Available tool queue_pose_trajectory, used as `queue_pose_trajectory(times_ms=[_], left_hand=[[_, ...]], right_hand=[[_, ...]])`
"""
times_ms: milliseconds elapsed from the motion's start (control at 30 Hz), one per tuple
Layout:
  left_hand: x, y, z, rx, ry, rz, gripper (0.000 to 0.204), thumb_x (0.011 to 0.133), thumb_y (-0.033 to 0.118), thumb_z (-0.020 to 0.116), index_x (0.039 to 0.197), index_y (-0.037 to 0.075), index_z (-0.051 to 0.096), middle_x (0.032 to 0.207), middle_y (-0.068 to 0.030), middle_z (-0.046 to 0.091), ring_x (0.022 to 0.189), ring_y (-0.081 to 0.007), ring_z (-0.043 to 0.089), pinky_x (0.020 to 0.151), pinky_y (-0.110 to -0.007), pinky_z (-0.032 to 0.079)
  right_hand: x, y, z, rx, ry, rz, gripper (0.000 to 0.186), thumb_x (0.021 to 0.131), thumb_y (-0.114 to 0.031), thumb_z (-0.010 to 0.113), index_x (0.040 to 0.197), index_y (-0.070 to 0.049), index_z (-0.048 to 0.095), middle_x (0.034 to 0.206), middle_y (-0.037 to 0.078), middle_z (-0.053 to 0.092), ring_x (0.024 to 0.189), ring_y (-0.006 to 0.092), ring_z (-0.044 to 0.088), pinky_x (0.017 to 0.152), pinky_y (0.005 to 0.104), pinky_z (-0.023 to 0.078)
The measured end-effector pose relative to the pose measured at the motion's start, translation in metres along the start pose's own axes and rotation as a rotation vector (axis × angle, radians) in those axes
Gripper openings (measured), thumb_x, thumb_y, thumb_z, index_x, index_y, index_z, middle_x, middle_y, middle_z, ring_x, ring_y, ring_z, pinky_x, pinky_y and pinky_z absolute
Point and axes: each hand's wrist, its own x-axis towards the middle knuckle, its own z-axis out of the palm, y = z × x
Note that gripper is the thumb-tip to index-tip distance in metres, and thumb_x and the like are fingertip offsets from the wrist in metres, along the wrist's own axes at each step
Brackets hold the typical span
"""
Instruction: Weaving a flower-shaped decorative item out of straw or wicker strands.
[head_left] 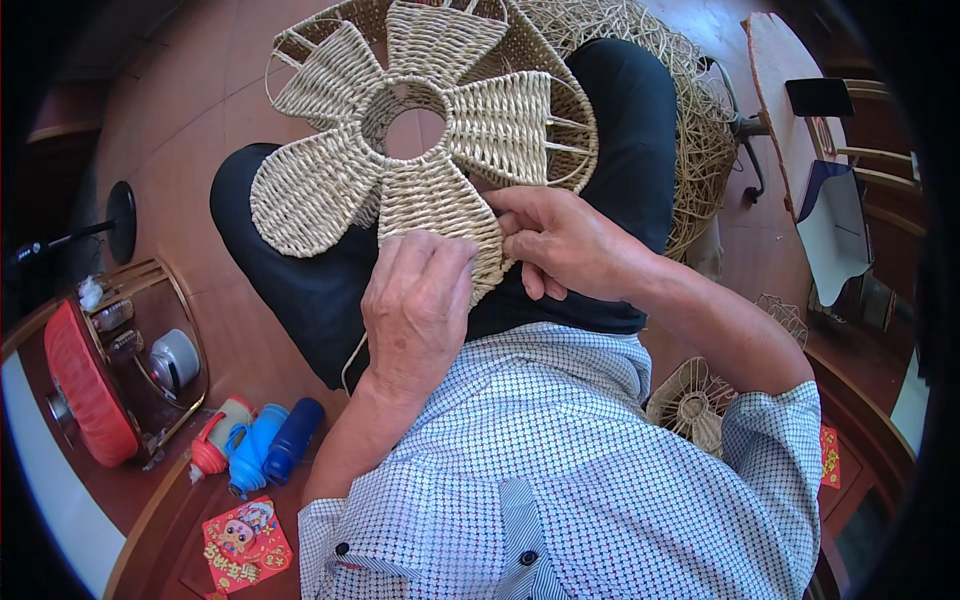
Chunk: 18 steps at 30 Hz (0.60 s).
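Note:
A flower-shaped straw weaving (310, 205) rests across my lap, with plaited petals around a round central ring. Its right petal and upper-left petal have bare wire frame showing at the outer ends. My left hand (420, 300) is closed over the lower end of the near petal (435, 205), its fingertips curled out of sight. At that petal's right edge, my right hand (570, 245) is closed in a pinch; whether a strand lies between the fingertips is hidden. A thin straw strand (355, 362) hangs beside my left wrist. Behind the petals is a larger woven straw piece (540, 55).
A big heap of loose straw cord (700, 150) lies beyond my right knee. To the left are several bottles, including a dark blue one (293, 440), and a rack with a red-covered item (88, 385). Another woven piece (692, 405) sits by my right elbow.

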Motion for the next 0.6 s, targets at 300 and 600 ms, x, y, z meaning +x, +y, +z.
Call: queue_pose_trajectory(times_ms=[300,600], left_hand=[[-0.0082,-0.0034,0.0022,0.142,-0.075,0.104,0.027,0.090,0.001,0.072,0.115,0.009,0.075,0.100,-0.0076,0.064,0.093,-0.0292,0.066,0.081,-0.043,0.058],[-0.0067,0.0050,-0.0037,0.185,-0.116,0.120,0.035,0.087,-0.004,0.072,0.121,0.006,0.076,0.104,-0.0109,0.067,0.099,-0.0329,0.068,0.086,-0.044,0.058]], right_hand=[[0.0006,0.0011,-0.0033,-0.023,-0.012,0.036,0.057,0.102,0.006,0.053,0.159,0.009,0.052,0.105,0.008,0.069,0.064,0.0085,0.068,0.052,0.0239,0.054],[-0.0033,-0.0002,-0.0035,-0.019,-0.003,0.018,0.063,0.102,0.007,0.052,0.164,0.011,0.042,0.115,0.013,0.071,0.070,0.0118,0.073,0.056,0.0244,0.058]])
